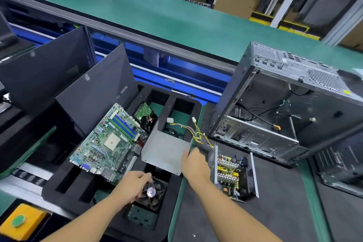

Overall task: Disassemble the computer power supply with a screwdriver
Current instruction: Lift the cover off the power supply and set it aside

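Centrally, the power supply [231, 175] is shown opened on the dark mat [196, 218] of the bench, toward its near edge. The circuit board and heat sinks are exposed, and the perforated end wall stands upright at its left. Its grey metal cover [165, 151] is detached and is held over the right edge of the black foam tray [170, 102], just left of the open body. The cover's right edge is gripped by the right hand [193, 163], whose fingers are curled round the sheet. The hand lies between the cover and the power supply, just beside the perforated wall. A bundle of yellow and purple wires [196, 133] is led from the power supply's far left corner, past the right hand, to two white connectors over the tray. The left hand [135, 183] is placed at the tray's near right compartment, its fingers closed on the black fan [155, 192] seated there, apart from the power supply. A motherboard [110, 143] is laid tilted across the tray's middle, and a hard drive [144, 113] is lodged in a far compartment. An open computer case [284, 108] is stood at the bench's right side, beyond the power supply.
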